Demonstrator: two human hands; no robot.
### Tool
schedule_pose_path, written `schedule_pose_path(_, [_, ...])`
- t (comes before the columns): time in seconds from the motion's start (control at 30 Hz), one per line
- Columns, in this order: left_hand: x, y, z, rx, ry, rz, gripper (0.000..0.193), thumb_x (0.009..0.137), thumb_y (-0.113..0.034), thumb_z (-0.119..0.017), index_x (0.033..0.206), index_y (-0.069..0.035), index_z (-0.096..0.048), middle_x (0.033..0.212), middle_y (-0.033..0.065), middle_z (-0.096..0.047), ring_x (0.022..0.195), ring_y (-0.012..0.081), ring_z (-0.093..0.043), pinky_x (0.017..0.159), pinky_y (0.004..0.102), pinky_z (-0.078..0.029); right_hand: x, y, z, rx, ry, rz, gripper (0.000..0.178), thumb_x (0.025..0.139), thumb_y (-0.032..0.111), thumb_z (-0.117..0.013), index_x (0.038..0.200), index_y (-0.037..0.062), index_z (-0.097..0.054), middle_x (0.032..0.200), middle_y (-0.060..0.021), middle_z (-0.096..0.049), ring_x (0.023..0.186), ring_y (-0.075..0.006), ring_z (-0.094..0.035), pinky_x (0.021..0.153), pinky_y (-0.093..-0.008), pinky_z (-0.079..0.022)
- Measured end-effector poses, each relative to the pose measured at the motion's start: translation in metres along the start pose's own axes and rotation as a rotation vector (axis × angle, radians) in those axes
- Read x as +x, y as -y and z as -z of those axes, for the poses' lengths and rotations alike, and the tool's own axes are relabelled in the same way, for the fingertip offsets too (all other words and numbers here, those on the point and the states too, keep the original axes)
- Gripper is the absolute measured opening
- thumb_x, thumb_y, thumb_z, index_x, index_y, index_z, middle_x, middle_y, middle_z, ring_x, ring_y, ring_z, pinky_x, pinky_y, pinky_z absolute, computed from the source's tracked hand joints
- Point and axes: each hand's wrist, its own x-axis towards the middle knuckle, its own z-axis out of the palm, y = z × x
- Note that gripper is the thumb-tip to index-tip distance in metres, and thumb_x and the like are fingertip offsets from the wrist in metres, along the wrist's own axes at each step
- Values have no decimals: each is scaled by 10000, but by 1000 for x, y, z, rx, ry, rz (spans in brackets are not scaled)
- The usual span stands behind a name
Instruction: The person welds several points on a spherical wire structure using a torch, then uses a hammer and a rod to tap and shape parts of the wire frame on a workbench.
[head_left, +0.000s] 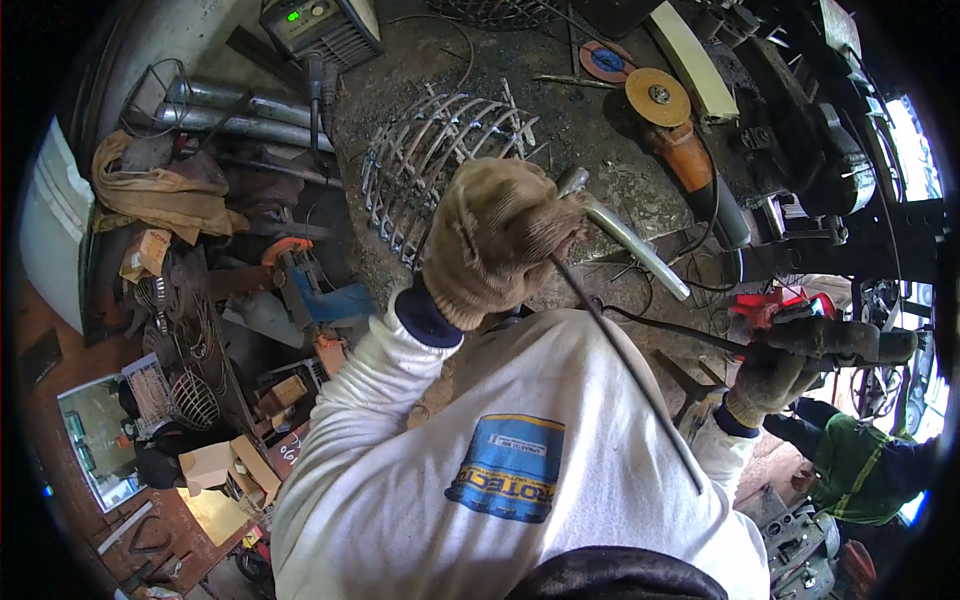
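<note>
My left hand (492, 240), in a tan knit glove, is closed around the upper end of a thin dark metal rod (630, 375) that slants down to the right across my white sleeve. A curved silvery metal bar (632, 243) lies on the bench just right of that hand. My right hand (768, 382), also gloved, grips a dark thick-handled tool (845, 340) with a red part (765, 305) at the right. A thin black rod (670, 325) reaches from that tool toward the left hand. A round wire basket frame (435, 150) rests on the bench just beyond my left hand.
An angle grinder (680, 140) with an orange body and yellow disc lies at the back right. A welding machine (320, 25) stands at the top. Grey pipes (240, 110), rags and scrap crowd the left. Another person's green-jacketed arm (850, 470) is at the lower right.
</note>
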Motion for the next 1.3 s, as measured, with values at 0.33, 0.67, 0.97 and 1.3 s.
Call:
schedule_pose_path(0.33, [-23,-7,-1,210,-149,241,449,769,-72,-716,1197,-182,-638,1180,81,-614,1127,336,-617,940,506,-496,-6,29,-22,818,32,-572,463,957,189,-630,1354,-27,-527,1148,-186,-643,940,-226,-683,750,-335,-575])
schedule_pose_path(0.67, [-30,4,-5,208,-106,233,465,691,43,-648,1105,-160,-592,1134,68,-628,1092,361,-636,908,503,-531,8,64,-33,948,148,-820,576,953,213,-636,1430,-32,-427,889,-77,-611,694,-159,-585,591,-279,-479])
schedule_pose_path(0.97, [-21,-1,2,294,-116,183,368,776,43,-713,1054,-136,-551,1092,89,-617,1043,342,-647,904,463,-561,-22,53,-28,1384,414,-1010,855,779,266,-891,1450,2,-432,991,-80,-638,778,-185,-632,692,-373,-549])
schedule_pose_path(1.3, [-25,-3,-1,359,-120,212,332,772,-62,-767,1031,-159,-585,1076,92,-607,977,328,-629,825,472,-518,15,85,-25,807,261,-902,810,932,191,-635,1604,77,-198,1102,-108,-599,561,-128,-567,476,-259,-468])
